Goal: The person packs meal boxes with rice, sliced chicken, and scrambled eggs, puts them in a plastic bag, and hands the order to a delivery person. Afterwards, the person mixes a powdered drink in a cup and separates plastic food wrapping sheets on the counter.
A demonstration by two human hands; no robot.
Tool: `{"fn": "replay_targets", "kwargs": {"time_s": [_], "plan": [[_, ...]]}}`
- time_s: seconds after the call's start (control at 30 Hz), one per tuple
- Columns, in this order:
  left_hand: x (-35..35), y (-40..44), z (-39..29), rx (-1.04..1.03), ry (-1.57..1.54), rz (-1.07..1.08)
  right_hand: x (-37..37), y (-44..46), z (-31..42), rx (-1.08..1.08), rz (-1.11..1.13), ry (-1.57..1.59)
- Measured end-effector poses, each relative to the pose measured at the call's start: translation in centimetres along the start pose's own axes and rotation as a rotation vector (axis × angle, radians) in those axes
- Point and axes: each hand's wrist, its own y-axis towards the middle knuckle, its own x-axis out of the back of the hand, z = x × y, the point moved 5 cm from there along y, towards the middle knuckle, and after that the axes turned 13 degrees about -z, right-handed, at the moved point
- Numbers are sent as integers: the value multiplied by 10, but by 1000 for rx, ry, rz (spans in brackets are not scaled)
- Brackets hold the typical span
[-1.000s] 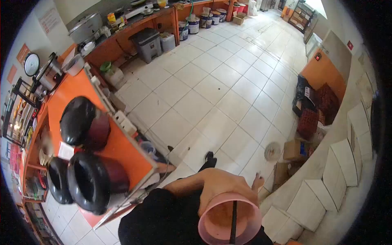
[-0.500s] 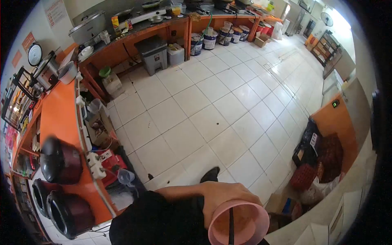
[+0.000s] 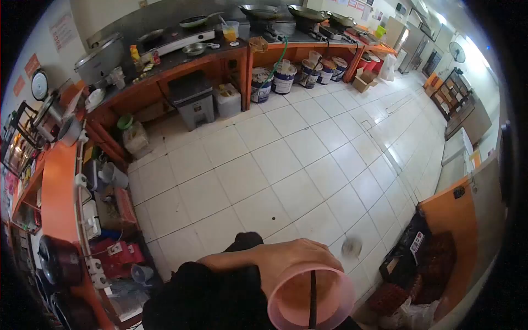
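My left hand (image 3: pixel 300 258) is at the bottom centre, its fingers wrapped round the far side of a pink plastic cup (image 3: pixel 344 297). The cup's open top faces the camera, and a thin dark strip (image 3: pixel 313 297) runs up and down across the opening. Whether the cup holds anything is unclear. A black sleeve (image 3: pixel 203 297) covers the arm behind this hand. My right hand does not show.
An orange counter (image 3: pixel 58 187) with dark cookers (image 3: pixel 60 258) runs along the left. Further ahead stand a grey bin (image 3: pixel 192 102), paint buckets (image 3: pixel 283 77) and a counter with woks (image 3: pixel 308 14). Dark red crates (image 3: pixel 434 264) lie at the lower right by an orange panel (image 3: pixel 451 214).
The view has swung up and forward, showing more of the back counter. The left cookers have slid toward the lower left edge. My left hand still holds the cup.
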Motion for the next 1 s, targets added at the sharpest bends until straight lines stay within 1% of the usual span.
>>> {"fn": "replay_targets", "kwargs": {"time_s": [0.03,0.07,0.1,0.13,0.17,0.2,0.23,0.3,0.4,0.43,0.5,0.57,0.63,0.67,0.73,0.77,0.83,0.93,1.0], "plan": [[17,12,14,41,-6,-21,-2,30,59,129,-130,104],[34,25,28,82,-8,-42,-23,86,127,174,97,98],[53,37,43,86,-2,-43,-34,124,203,202,157,94],[72,49,59,90,5,-43,-68,164,255,245,179,137],[92,59,77,56,15,-25,-75,191,327,331,212,146],[114,72,91,31,14,-16,-85,217,395,449,176,155],[135,86,105,6,13,-8,-125,248,438,531,122,320],[181,121,129,-13,0,1,-147,289,548,572,245,320],[256,182,162,-30,30,60,-135,311,692,298,524,463],[281,204,171,-48,29,68,-140,325,727,284,627,541],[324,240,192,-133,-28,-9,-155,350,793,279,853,681],[362,266,212,-189,-88,-128,-178,379,841,284,914,620],[398,293,222,-130,-44,-135,-205,402,882,327,903,679],[424,312,224,-58,34,-59,-218,412,903,357,887,609],[467,336,242,35,83,12,-234,430,954,433,813,428],[485,342,254,56,50,-1,-254,439,975,414,842,517],[522,364,276,54,83,-23,-297,458,1022,334,947,638],[592,403,314,48,244,-34,-375,495,1117,850,881,998],[646,428,351,98,287,-58,-434,532,1188,1261,517,810]]}}
